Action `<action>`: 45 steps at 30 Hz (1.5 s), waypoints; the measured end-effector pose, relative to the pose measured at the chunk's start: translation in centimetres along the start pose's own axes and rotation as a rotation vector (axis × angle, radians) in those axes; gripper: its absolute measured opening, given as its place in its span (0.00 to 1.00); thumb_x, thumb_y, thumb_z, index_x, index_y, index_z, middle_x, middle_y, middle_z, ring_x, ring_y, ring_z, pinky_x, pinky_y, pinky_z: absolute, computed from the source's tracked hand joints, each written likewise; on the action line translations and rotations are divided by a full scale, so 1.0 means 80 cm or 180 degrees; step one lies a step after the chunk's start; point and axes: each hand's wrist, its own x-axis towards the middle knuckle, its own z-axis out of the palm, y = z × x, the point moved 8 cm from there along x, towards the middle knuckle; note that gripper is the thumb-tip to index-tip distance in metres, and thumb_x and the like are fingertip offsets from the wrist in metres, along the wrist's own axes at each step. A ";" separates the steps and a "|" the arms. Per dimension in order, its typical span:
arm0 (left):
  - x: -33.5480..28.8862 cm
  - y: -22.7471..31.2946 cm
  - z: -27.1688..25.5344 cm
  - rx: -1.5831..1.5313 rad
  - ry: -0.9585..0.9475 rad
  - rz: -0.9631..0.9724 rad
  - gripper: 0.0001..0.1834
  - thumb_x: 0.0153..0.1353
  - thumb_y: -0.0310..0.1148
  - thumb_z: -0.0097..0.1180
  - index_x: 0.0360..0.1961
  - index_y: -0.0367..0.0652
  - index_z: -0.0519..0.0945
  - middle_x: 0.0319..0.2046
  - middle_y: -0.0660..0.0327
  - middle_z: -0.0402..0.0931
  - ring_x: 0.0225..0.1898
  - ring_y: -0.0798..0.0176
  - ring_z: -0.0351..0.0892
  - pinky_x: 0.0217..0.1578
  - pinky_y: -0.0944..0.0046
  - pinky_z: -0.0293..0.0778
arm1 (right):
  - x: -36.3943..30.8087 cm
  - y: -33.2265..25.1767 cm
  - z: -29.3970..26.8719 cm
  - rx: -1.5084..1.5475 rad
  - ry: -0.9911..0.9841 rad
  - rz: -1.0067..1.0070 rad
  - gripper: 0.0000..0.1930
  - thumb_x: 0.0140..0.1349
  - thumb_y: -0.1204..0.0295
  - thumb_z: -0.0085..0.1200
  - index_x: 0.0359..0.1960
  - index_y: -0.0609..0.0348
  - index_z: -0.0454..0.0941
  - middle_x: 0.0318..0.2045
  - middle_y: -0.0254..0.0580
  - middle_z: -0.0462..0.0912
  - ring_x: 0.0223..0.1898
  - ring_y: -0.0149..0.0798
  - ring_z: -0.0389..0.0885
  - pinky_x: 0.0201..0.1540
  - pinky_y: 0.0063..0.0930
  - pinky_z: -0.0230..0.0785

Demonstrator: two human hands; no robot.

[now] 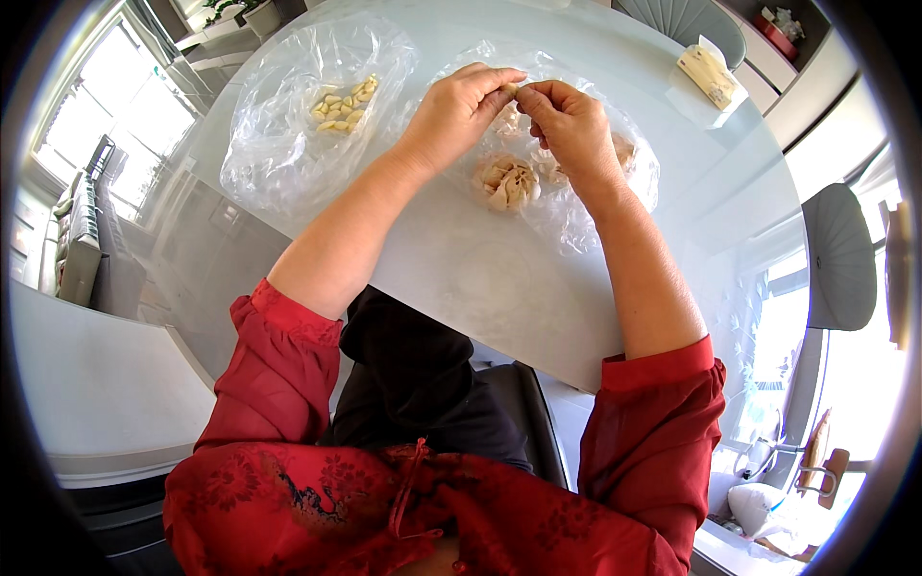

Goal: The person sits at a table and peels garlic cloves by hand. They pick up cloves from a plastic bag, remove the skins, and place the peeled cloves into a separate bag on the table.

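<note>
My left hand [468, 110] and my right hand [569, 125] meet above a clear plastic bag, thumbs and fingers pinched around a small garlic clove [511, 89]. Most of the clove is hidden by the fingertips. Below them, a garlic bulb [507, 181] with pale, papery skin rests on the near side of the right plastic bag [567, 226]. More garlic and loose skins lie partly hidden behind my right hand. To the left, several peeled garlic cloves [338, 109] sit in a heap on another clear plastic bag [274, 134].
Both bags lie on a glossy pale table [711, 192] with a rounded edge. At the far right stands a pack of tissues [709, 77]. Grey chairs [840, 254] are at the right and far sides. A window [106, 106] brightens the left.
</note>
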 end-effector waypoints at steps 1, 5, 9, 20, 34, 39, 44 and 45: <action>-0.001 0.004 -0.001 0.0090 0.0054 0.0141 0.14 0.59 0.23 0.53 0.47 0.46 0.79 0.33 0.62 0.77 0.31 0.68 0.75 0.35 0.69 0.73 | -0.001 0.000 0.001 -0.0020 -0.0026 0.0059 0.14 0.59 0.64 0.53 0.33 0.66 0.80 0.23 0.35 0.79 0.25 0.26 0.73 0.30 0.21 0.67; -0.004 0.012 -0.001 0.0343 0.0112 0.0375 0.15 0.58 0.23 0.54 0.47 0.46 0.79 0.33 0.61 0.76 0.31 0.64 0.76 0.33 0.68 0.73 | 0.002 0.006 0.002 0.0053 -0.0081 0.0062 0.14 0.58 0.64 0.53 0.32 0.66 0.79 0.23 0.36 0.79 0.25 0.26 0.74 0.30 0.21 0.67; -0.005 0.015 0.002 0.0444 0.0100 0.0461 0.15 0.57 0.22 0.54 0.47 0.45 0.79 0.33 0.61 0.76 0.30 0.63 0.75 0.32 0.66 0.73 | 0.002 0.009 0.002 0.0027 -0.0128 0.0134 0.13 0.58 0.66 0.52 0.32 0.67 0.79 0.23 0.37 0.78 0.25 0.27 0.74 0.30 0.21 0.67; -0.009 0.023 0.003 0.0698 0.0159 0.0607 0.16 0.54 0.20 0.56 0.45 0.42 0.78 0.34 0.59 0.76 0.33 0.58 0.78 0.33 0.63 0.76 | -0.001 0.001 0.000 -0.0362 0.0133 -0.0114 0.12 0.55 0.70 0.48 0.31 0.67 0.79 0.20 0.42 0.78 0.23 0.30 0.73 0.28 0.26 0.68; -0.004 0.012 0.003 0.0054 0.0069 0.0194 0.12 0.59 0.23 0.52 0.44 0.40 0.78 0.35 0.59 0.78 0.34 0.64 0.78 0.36 0.68 0.75 | 0.004 0.006 0.001 -0.0334 0.0111 -0.0178 0.12 0.56 0.69 0.47 0.33 0.67 0.79 0.22 0.45 0.79 0.25 0.32 0.75 0.31 0.27 0.69; -0.005 -0.002 0.008 -0.0520 -0.0129 -0.0447 0.11 0.63 0.24 0.48 0.46 0.41 0.76 0.35 0.62 0.79 0.35 0.70 0.77 0.38 0.69 0.74 | 0.001 0.001 0.004 -0.0181 0.0047 -0.0168 0.12 0.56 0.70 0.46 0.32 0.67 0.79 0.22 0.42 0.80 0.25 0.30 0.75 0.31 0.25 0.69; -0.006 -0.007 0.009 -0.0871 -0.0109 -0.0741 0.07 0.65 0.25 0.46 0.43 0.40 0.70 0.33 0.62 0.78 0.35 0.71 0.77 0.39 0.71 0.74 | -0.003 -0.006 0.006 -0.0039 -0.0001 -0.0146 0.12 0.57 0.70 0.45 0.32 0.66 0.78 0.22 0.40 0.79 0.26 0.28 0.74 0.32 0.24 0.68; -0.006 -0.009 0.009 -0.0922 -0.0113 -0.0768 0.06 0.65 0.26 0.46 0.42 0.39 0.69 0.33 0.62 0.77 0.35 0.71 0.76 0.39 0.71 0.74 | -0.003 -0.007 0.006 -0.0004 0.0010 -0.0158 0.12 0.57 0.70 0.45 0.32 0.66 0.78 0.22 0.39 0.79 0.26 0.28 0.74 0.32 0.24 0.68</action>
